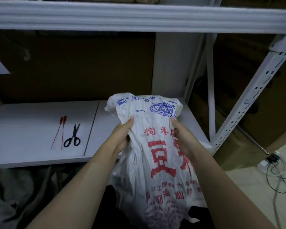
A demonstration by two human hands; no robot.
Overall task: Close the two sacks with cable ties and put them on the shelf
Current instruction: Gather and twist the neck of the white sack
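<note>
A white woven sack [157,156] with red and blue print is held upright in front of the white shelf [31,129]. My left hand [122,136] grips the sack's gathered neck from the left. My right hand [180,136] grips it from the right. The sack's crumpled top spreads out above both hands. Two red cable ties [59,131] lie side by side on the shelf board, left of the sack. I see only this one sack clearly.
Black scissors [73,137] lie on the shelf just right of the ties. A white perforated upright [253,100] stands at the right. Cardboard boxes [254,71] fill the back and right. Cables and a power strip [274,164] lie on the floor at right. Grey cloth [10,195] sits under the shelf.
</note>
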